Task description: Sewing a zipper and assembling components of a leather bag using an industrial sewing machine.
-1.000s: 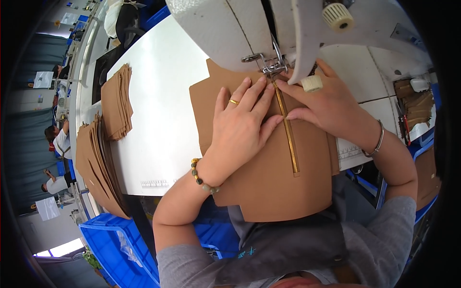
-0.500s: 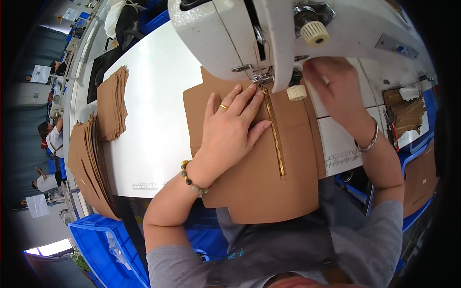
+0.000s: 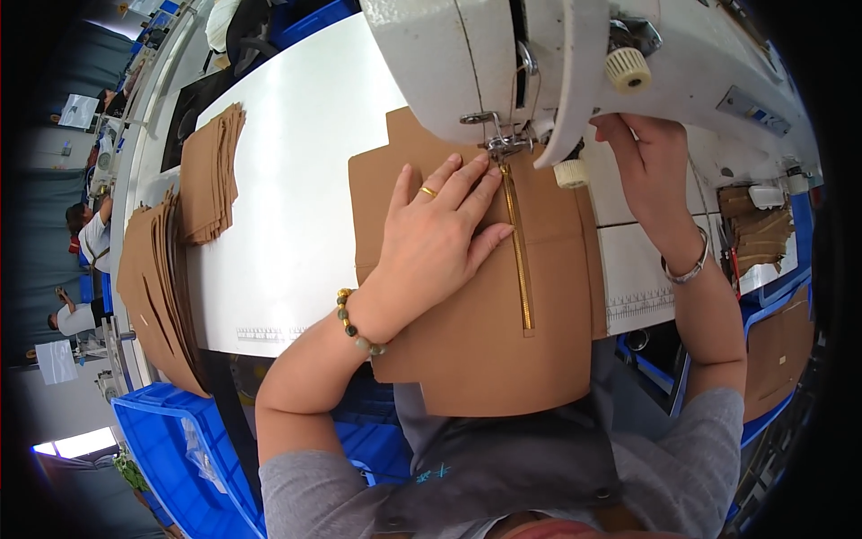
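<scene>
A brown leather-like panel (image 3: 494, 373) with a gold-toothed zipper (image 3: 522, 278) set in it lies under the sewing machine (image 3: 426, 67). The zipper's upper end is at the presser foot (image 3: 505, 148). My left hand (image 3: 440, 229) rests flat on the panel, left of the zipper, fingers stretched toward the foot and thumb touching near the zipper's edge. My right hand (image 3: 654, 166) is raised beside the machine head, right of the cream knob (image 3: 570, 172). Its fingers are bent inward and partly hidden by the machine; what they grip, if anything, does not show.
Two stacks of brown panels (image 3: 211, 175) (image 3: 153, 287) stand at the left of the white table (image 3: 287, 207). Blue bins (image 3: 166, 449) sit below. More brown pieces (image 3: 754, 229) lie at the right, by red-handled scissors (image 3: 729, 256). Other people (image 3: 94, 234) are far left.
The view has shifted a little, so the machine appears farther right. My right hand's fingers have curled in more beside the machine head. My left hand stays flat on the panel.
</scene>
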### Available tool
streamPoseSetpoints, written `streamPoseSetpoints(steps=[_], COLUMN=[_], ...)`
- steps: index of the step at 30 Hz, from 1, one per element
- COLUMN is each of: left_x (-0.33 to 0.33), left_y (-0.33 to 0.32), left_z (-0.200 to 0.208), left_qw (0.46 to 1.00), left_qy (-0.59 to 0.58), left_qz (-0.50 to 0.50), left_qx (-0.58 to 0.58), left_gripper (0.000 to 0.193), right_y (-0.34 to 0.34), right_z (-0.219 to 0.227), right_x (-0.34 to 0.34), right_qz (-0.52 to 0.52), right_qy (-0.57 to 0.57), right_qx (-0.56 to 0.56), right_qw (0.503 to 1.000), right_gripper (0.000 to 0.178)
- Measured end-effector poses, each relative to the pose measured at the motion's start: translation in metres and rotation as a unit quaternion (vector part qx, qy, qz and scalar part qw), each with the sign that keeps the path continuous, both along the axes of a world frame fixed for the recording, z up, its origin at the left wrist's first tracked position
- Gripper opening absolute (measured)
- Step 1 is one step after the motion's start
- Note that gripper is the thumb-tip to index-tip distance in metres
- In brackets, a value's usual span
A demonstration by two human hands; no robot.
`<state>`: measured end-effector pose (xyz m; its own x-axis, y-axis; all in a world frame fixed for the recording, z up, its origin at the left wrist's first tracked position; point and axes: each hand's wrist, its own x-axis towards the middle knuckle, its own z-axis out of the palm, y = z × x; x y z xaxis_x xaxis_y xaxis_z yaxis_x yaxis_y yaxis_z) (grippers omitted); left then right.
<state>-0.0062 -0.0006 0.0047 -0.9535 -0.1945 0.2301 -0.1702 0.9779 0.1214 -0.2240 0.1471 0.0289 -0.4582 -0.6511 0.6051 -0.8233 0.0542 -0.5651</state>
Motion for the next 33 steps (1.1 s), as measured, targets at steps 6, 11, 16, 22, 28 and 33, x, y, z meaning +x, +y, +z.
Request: streamPoseSetpoints(steps=[6, 11, 16, 22, 28, 33], left_x=[0.001, 0.002, 0.003, -0.002, -0.003, 0.001], left_y=[0.0, 0.002, 0.003, -0.002, -0.003, -0.001], left_z=[-0.001, 0.001, 0.001, -0.003, -0.006, -0.007], left_qw=[1.0, 1.0, 1.0, 1.0, 1.0, 1.0], left_qy=[0.005, -0.005, 0.0, 0.014, 0.019, 0.029], left_qz=[0.001, -0.003, 0.001, 0.0, 0.002, -0.006], left_qx=[-0.001, 0.015, 0.011, 0.006, -0.013, -0.012], left_gripper=[0.059, 0.058, 0.058, 0.058, 0.057, 0.05], right_y=[-0.003, 0.001, 0.005, 0.002, 0.001, 0.001], right_z=[-0.004, 0.0, -0.008, -0.031, -0.033, -0.036], right_x=[-0.001, -0.001, 0.003, 0.023, 0.025, 0.028], right_qz=[0.012, 0.011, 0.082, 0.169, 0.169, 0.166], right_qy=[0.018, -0.018, 0.059, 0.179, 0.206, 0.214], right_qx=[-0.022, -0.005, 0.068, 0.112, 0.132, 0.162], right_qw=[1.0, 1.0, 0.993, 0.963, 0.955, 0.949], right_gripper=[0.015, 0.016, 0.018, 0.026, 0.031, 0.036])
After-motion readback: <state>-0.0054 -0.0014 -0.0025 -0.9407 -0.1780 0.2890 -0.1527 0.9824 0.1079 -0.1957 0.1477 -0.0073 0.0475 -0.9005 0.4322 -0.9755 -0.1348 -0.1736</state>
